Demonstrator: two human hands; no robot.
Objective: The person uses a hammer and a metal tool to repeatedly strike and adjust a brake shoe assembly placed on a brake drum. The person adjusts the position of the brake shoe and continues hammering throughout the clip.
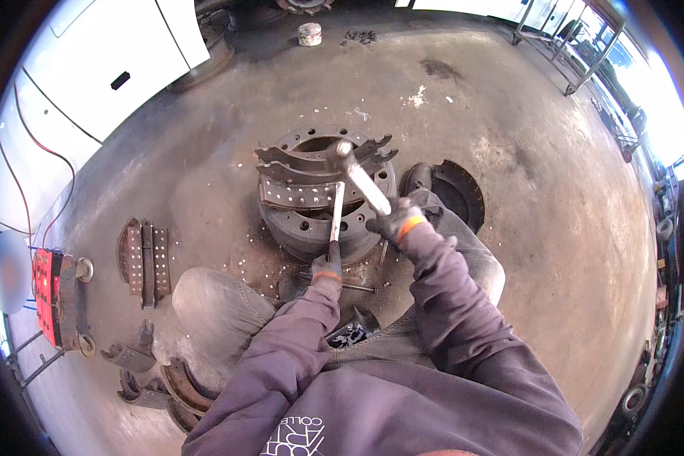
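Observation:
My right hand (397, 220), in a dark glove with an orange cuff, grips the handle of a hammer (367, 188). Its blurred head hangs over the brake shoe (292, 194). Gloved as well, my left hand (327, 266) is closed around the dark lower part of a chisel-like bar (337, 215). The bar's pale shaft slants up to the shoe's lining, which is dotted with light rivets or holes. The shoe lies across the top of an upright brake drum (279, 232) between my knees. Whether the bar's tip touches the shoe I cannot tell.
More brake shoes lie left of my leg, a riveted pair (148, 262) and a curved one (181, 386). A dark curved part (463, 194) rests by my right knee. Farther off are a red wheeled unit (49, 296), a white vehicle (99, 61), a can (309, 34) and a metal cart (577, 45).

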